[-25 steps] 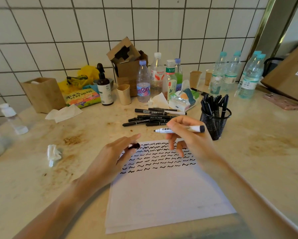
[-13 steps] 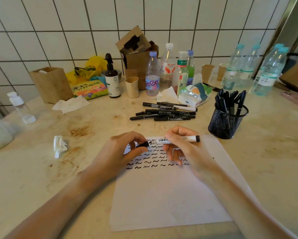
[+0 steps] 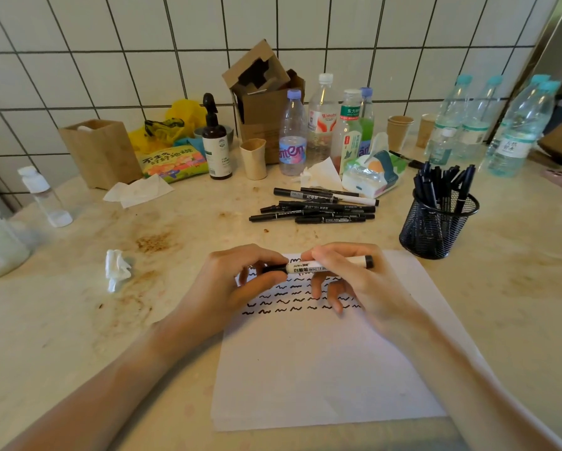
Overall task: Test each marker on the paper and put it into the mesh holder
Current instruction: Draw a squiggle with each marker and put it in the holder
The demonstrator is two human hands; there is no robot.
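White tiled wall behind, and in front of us a stained pale counter (image 3: 77,320) crowded along the back with bottles, boxes and cups. On it lies the paper (image 3: 322,369), its upper part covered with rows of black squiggles.

Over those squiggles we hold a white marker (image 3: 325,265) level, its long axis running left to right. Our right hand (image 3: 354,281) grips the barrel, thumb and forefinger curled round it, the other fingers hanging down toward the paper. Our left hand (image 3: 234,281) pinches the black cap (image 3: 274,268) at the marker's left end; whether the cap is fully seated or only part on, we cannot tell. The marker's black butt end points right, toward the holder (image 3: 439,229).

We judge the step in hand to be capping, and the next to be dropping the marker in. The holder stands just off the paper's far right corner, so the right hand is the nearer one and already has the barrel. The marker would need tipping upright from its level lie. The holder is already packed with dark markers (image 3: 442,183), sticking up and leaning outward, so a gap must be found among them; these could block the way in.

The pile of untested markers (image 3: 315,206) lies beyond the paper, near but clear of the path. A crumpled tissue (image 3: 116,268) sits well apart to the left.
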